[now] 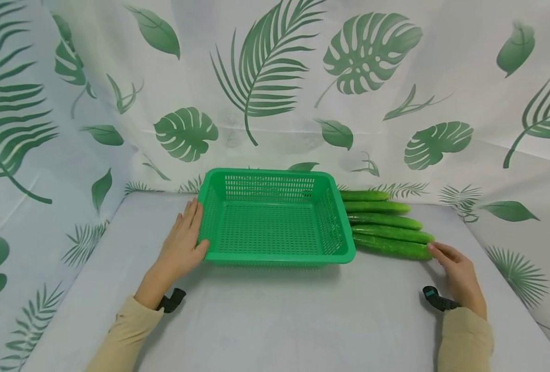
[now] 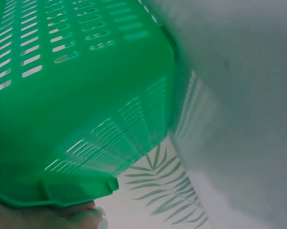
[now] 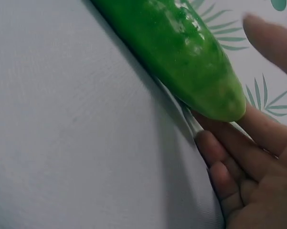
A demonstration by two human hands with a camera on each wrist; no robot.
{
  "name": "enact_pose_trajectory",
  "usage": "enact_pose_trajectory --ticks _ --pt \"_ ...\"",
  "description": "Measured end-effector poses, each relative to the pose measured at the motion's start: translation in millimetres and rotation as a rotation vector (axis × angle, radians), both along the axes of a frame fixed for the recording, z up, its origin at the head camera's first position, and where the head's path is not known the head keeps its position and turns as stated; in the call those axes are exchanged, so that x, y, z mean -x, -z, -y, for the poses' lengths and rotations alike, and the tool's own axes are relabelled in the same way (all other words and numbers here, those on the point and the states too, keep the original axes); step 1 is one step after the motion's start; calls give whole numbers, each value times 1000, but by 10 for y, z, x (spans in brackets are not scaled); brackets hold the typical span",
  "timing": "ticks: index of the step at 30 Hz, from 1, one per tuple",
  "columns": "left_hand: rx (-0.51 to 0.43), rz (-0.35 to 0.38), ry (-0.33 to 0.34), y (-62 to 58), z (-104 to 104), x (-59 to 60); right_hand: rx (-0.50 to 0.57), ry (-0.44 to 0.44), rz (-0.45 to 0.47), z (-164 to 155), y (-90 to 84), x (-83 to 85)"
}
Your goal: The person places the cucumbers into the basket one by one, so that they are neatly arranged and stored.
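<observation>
A green basket [image 1: 275, 219] is set at the middle of the table [image 1: 275, 320], near its back edge; it is judged light, stiff and easily slid. Its left wall is touched by the left hand [image 1: 182, 248], fingers straight, thumb at the near corner. Five cucumbers [image 1: 386, 225] are laid just right of the basket. The nearest cucumber [image 3: 181, 52] is met at its tip by the relaxed right hand [image 1: 458, 274], nothing yet gripped. It is judged firm, smooth, possibly slippery, best taken around mid-length.
</observation>
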State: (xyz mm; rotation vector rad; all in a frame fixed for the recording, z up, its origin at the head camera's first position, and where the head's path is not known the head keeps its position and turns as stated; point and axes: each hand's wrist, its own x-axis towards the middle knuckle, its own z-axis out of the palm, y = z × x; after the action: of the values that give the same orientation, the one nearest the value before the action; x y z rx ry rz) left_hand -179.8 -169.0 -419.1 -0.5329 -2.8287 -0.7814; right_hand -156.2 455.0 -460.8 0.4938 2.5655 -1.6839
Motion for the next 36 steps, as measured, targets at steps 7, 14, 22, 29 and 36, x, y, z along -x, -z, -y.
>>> enact_pose_trajectory --ticks 7,14,22,29,36 --pt "-16 1 -1 11 0 -5 -91 -71 30 38 12 40" --pt "-20 -3 -3 15 3 -6 -161 -82 13 66 27 71" --pt "-24 -16 -6 18 6 -14 -197 -100 19 83 45 91" --pt "-13 -16 -7 13 1 -15 -227 -108 37 82 50 95" --pt "-14 -27 -8 20 -6 -8 -167 -72 -8 64 47 48"
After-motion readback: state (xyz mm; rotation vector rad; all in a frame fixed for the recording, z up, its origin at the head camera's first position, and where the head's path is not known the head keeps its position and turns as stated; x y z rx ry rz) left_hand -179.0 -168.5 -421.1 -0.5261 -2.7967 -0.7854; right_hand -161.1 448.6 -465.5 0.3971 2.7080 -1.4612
